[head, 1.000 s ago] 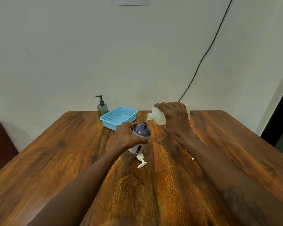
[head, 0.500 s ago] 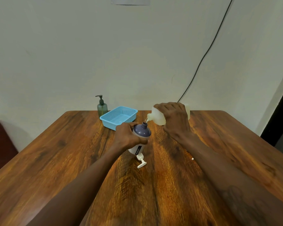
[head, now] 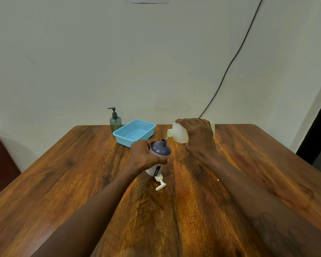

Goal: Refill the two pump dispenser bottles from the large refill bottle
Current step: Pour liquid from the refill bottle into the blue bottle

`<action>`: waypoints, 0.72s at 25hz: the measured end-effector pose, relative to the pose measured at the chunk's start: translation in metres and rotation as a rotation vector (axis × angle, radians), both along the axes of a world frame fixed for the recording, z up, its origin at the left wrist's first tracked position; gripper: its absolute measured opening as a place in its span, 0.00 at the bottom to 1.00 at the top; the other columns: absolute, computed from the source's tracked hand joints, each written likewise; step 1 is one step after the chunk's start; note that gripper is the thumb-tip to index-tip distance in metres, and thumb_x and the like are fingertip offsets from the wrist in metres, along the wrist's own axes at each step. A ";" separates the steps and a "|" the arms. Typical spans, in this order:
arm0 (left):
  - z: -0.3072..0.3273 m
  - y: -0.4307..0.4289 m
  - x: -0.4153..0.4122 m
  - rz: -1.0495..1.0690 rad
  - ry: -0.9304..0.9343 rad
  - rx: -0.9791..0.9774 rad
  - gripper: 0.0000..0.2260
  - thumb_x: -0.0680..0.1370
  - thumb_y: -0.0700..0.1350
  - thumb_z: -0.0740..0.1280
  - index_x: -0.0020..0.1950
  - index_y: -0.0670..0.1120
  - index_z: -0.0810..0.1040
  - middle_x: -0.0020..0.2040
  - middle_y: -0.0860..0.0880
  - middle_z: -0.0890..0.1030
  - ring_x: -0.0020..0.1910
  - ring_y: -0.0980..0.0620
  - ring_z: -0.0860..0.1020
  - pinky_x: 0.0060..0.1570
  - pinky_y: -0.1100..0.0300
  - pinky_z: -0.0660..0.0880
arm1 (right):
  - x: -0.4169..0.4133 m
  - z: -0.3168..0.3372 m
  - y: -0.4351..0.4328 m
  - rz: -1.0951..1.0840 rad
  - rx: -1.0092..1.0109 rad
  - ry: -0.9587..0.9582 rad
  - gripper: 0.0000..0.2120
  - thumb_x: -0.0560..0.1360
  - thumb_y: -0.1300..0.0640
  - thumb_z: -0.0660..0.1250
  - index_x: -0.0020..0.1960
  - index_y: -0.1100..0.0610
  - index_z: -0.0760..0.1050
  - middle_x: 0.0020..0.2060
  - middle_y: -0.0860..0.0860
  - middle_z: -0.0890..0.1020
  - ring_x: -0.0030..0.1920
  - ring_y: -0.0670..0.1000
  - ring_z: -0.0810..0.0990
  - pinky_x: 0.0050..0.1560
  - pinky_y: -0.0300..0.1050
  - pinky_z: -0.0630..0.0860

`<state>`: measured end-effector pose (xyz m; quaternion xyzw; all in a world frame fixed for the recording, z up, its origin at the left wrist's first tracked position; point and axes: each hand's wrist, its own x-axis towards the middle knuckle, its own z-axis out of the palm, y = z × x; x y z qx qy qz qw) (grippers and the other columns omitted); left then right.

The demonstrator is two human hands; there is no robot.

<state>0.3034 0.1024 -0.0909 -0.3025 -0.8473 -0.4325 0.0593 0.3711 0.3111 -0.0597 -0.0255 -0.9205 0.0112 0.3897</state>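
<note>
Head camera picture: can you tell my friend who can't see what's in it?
The right hand tips a large pale plastic refill bottle so liquid trickles into the open purple-topped white bottle held by the left hand. A white pump head lies on the brown wooden table; a green pump bottle and blue plastic basket stand behind.

Glossy wooden table (head: 67,182), plastic basket (head: 135,131)

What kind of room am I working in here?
Probably a plain home or office room: a wooden table against a bare wall, a loose cable hanging down, a basket nearby.
</note>
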 end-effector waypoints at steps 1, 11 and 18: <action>0.000 0.000 0.001 -0.002 0.001 0.002 0.26 0.60 0.52 0.84 0.54 0.54 0.81 0.48 0.55 0.84 0.47 0.58 0.81 0.48 0.61 0.81 | -0.001 -0.002 0.000 0.017 -0.048 -0.007 0.39 0.58 0.58 0.82 0.68 0.50 0.76 0.59 0.51 0.83 0.58 0.57 0.80 0.59 0.56 0.74; -0.002 0.011 0.000 0.006 -0.005 0.053 0.27 0.61 0.51 0.85 0.57 0.50 0.82 0.48 0.55 0.83 0.46 0.61 0.80 0.47 0.64 0.80 | -0.003 -0.026 0.010 0.020 -0.543 -0.052 0.42 0.57 0.41 0.84 0.67 0.49 0.74 0.60 0.50 0.80 0.56 0.52 0.79 0.47 0.51 0.82; -0.003 0.016 0.002 -0.002 -0.024 0.068 0.25 0.62 0.53 0.84 0.55 0.53 0.79 0.45 0.60 0.80 0.43 0.66 0.77 0.39 0.73 0.74 | -0.003 -0.041 0.019 0.046 -0.659 -0.180 0.45 0.57 0.42 0.86 0.68 0.51 0.72 0.62 0.50 0.78 0.58 0.52 0.77 0.52 0.51 0.81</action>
